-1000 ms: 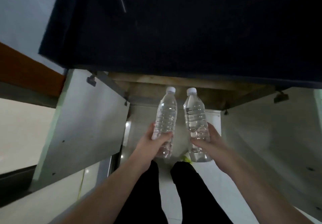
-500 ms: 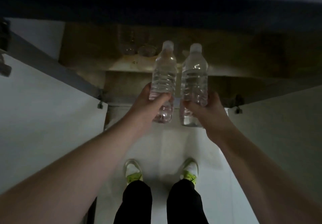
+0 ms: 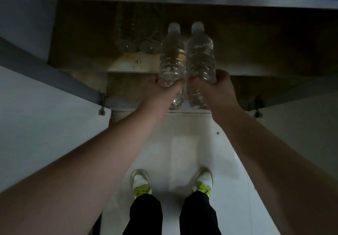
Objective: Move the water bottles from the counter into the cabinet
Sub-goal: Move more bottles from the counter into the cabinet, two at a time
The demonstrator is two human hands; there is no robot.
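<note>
left hand (image 3: 164,90) fingers curled round left bottle (image 3: 172,59) | right hand (image 3: 217,88) likewise, right bottle (image 3: 200,55) | risk: knocking stored bottles (image 3: 137,44) at 10 o'clock

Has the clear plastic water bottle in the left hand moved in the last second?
Yes. The clear plastic water bottle in the left hand went forward, past the cabinet shelf's pale front edge.

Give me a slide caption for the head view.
Left hand and right hand each hold a water bottle toward the open cabinet shelf.
</note>
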